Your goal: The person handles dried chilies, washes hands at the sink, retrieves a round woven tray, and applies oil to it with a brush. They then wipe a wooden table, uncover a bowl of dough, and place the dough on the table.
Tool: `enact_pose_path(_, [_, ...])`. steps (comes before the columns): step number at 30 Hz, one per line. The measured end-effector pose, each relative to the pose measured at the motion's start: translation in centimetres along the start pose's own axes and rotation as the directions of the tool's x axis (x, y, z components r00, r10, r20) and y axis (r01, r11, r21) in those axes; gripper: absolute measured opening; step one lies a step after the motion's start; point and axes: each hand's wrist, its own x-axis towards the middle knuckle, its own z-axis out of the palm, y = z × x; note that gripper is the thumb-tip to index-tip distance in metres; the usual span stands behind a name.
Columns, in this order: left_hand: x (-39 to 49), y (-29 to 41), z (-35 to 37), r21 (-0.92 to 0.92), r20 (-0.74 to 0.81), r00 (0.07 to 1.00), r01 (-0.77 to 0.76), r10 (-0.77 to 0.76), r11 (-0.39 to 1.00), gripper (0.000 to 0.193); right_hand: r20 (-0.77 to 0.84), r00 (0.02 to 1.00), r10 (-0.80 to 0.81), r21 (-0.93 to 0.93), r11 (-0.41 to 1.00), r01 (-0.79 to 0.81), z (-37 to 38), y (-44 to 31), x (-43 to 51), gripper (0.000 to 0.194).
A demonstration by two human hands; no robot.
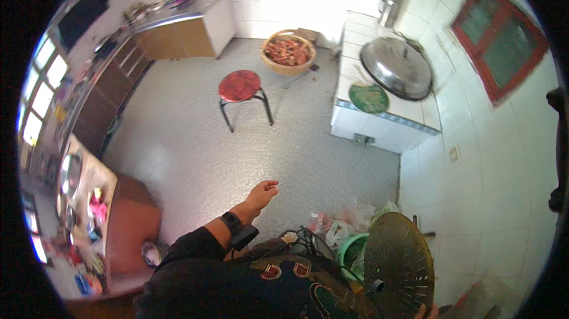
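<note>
My left hand (pixel 262 194), a black watch on its wrist, reaches out over the grey floor with loosely bent fingers and nothing in it. At the bottom right, the fingers of my right hand (pixel 426 312) grip the lower rim of a large round, slotted brownish disc (pixel 395 261), perhaps a steamer rack or strainer. The disc is held up on edge beside my dark, patterned top. Most of the right hand is hidden or cut off by the picture's edge. Partly behind the disc stands a green plastic basin (pixel 351 254).
Plastic bags (pixel 342 225) lie by the basin. Ahead stand a red-topped stool (pixel 240 85) and a wicker basket (pixel 289 69) of reddish-brown pieces. A tiled stove (pixel 355 70) bears a domed metal lid (pixel 398 65) and a green round mat (pixel 369 98). A cluttered table (pixel 109 176) stands left.
</note>
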Motion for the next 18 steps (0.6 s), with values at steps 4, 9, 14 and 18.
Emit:
enact_pose_path(4, [-2.2, -0.9, -0.7, 0.023, -0.215, 0.976, -0.032, 0.036, 0.999, 0.054, -0.025, 0.996, -0.08, 0.109, 0.991, 0.082, 2.9, 1.0, 2.2, 0.05])
enact_pose_path(9, [-5.4, -0.2, -3.4, 0.118, -0.353, 0.926, -0.096, 0.132, 0.988, 0.056, -0.016, 0.931, -0.365, 0.299, 0.887, 0.353, 8.0, 2.3, 5.5, 0.044])
enact_pose_path(14, [-7.0, 0.1, -6.2, 0.08, -0.436, 0.896, -0.057, 0.087, 0.995, 0.055, 0.156, 0.828, -0.538, 0.222, 0.836, 0.502, 13.0, 0.8, 10.3, 0.035])
enact_pose_path(18, [-6.5, -0.6, -9.1, 0.019, -0.51, 0.858, -0.065, 0.066, 0.998, 0.059, -0.107, 0.738, -0.666, 0.121, 0.728, 0.675, 15.4, -4.2, 10.6, 0.034])
